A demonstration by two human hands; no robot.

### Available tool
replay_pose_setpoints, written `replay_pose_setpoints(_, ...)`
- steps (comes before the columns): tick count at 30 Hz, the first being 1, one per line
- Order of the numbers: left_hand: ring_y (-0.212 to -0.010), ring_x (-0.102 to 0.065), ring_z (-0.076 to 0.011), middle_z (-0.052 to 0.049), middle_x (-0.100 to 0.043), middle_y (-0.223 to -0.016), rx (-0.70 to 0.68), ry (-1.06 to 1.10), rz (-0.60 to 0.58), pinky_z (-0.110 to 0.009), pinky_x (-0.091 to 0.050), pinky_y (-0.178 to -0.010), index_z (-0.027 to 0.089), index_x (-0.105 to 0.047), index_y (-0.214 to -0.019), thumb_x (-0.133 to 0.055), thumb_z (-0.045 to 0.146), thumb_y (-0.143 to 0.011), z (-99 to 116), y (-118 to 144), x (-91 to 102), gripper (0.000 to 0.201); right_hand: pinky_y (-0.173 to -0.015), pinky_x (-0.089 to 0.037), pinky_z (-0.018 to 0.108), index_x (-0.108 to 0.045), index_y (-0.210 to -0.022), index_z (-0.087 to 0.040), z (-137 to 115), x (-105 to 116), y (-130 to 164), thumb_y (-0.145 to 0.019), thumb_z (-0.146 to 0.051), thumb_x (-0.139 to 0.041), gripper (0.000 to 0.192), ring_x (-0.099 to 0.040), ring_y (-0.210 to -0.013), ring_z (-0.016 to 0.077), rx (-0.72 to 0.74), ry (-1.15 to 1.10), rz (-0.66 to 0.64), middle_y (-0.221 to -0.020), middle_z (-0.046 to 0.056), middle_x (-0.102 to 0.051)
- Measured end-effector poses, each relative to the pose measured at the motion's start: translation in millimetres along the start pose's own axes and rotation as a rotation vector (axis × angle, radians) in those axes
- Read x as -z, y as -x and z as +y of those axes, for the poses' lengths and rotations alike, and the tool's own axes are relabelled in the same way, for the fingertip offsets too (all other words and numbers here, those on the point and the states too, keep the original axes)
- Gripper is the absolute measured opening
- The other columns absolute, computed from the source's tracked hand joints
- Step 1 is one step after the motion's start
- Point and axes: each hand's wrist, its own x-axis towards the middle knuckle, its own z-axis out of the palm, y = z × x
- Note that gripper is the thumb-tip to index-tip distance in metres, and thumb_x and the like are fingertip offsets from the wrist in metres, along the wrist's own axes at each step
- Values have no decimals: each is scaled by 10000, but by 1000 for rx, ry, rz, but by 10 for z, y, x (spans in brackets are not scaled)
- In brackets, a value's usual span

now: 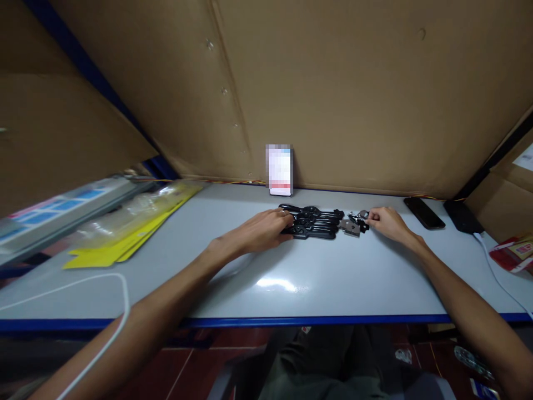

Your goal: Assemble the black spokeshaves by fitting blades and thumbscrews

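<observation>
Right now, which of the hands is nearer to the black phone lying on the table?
Right. The right hand rests just left of the black phone; the left hand lies farther left, beyond the black tools.

Counts on the grey table

Two hands: one left hand (260, 230), one right hand (385, 222). One row of black tools (314, 222), seemingly four, though overlap blurs the count. One small metal piece (351, 226). Two dark phones far right (423, 213). One upright card (279, 169). One stack of yellow packets (133, 228) left. Two white cables (497, 275).
</observation>
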Motion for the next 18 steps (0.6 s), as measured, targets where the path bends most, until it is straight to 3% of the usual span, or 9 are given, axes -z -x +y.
replay_pose_setpoints(18, -916, -635, -243, -95, -669, -1027, 53, 42, 21, -348, -476, -761, 180, -613, -1006, -577, 324, -923, -50, -44, -80, 170, -597, -316, 280, -699, -783, -217, -20, -11, 14, -876, -274, -635, 126, -614, -705, 184, 6, 25, 1, -782, 31, -738)
